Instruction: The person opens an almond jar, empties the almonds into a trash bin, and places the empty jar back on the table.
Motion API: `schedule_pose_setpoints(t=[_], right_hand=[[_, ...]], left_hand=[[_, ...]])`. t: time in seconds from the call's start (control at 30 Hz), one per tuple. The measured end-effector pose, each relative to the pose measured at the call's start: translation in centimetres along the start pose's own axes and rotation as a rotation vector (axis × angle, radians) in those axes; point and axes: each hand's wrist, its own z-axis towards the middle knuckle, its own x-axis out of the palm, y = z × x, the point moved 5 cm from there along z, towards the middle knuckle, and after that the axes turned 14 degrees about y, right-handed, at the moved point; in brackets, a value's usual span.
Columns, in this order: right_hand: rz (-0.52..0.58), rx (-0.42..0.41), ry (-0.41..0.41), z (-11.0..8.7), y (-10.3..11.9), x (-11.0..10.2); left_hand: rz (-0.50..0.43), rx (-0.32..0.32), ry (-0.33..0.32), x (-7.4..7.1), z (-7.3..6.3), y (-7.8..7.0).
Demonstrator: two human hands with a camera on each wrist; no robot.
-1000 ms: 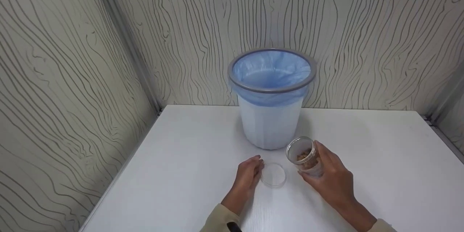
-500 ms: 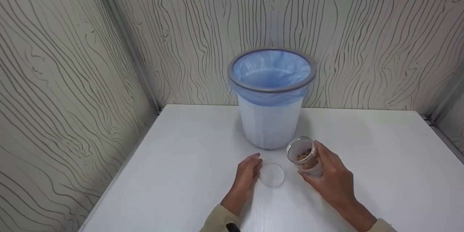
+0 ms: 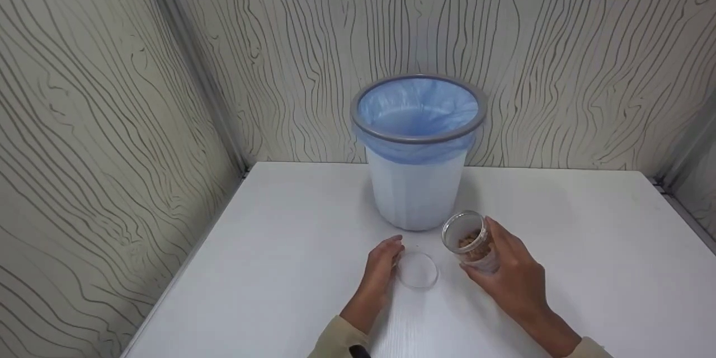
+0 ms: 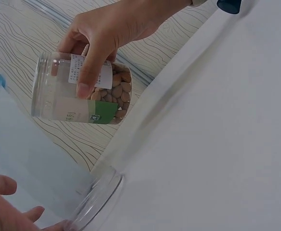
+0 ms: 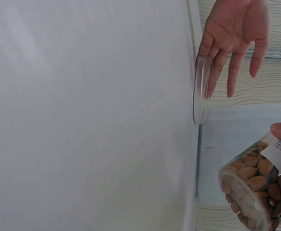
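Across the white table [image 3: 268, 246]: my left hand [image 3: 381, 268], fingers extended and spread, touches the clear lid [image 3: 418, 270] lying flat; lined bin [image 3: 417, 196] behind; then the almond jar [image 3: 476, 260], uncapped and tilted, clamped in my right hand [image 3: 517, 279], off the table.

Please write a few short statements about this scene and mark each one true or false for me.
1. The right hand holds a clear jar. True.
2. The jar is empty. False: almonds lie inside it.
3. A blue liner hangs over the rim of the bin. True.
4. The lid is closed over the jar. False: the lid lies on the table beside the left hand.
5. The jar stands upright. False: it is tilted.
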Motion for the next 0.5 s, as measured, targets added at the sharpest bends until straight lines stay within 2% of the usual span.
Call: schedule_pose_setpoints(t=[0.5], right_hand=[[-0.010,0.013,0.014,-0.17,-0.38,0.09]], left_hand=[[0.020,-0.011,-0.025,-0.10,0.15,-0.23]])
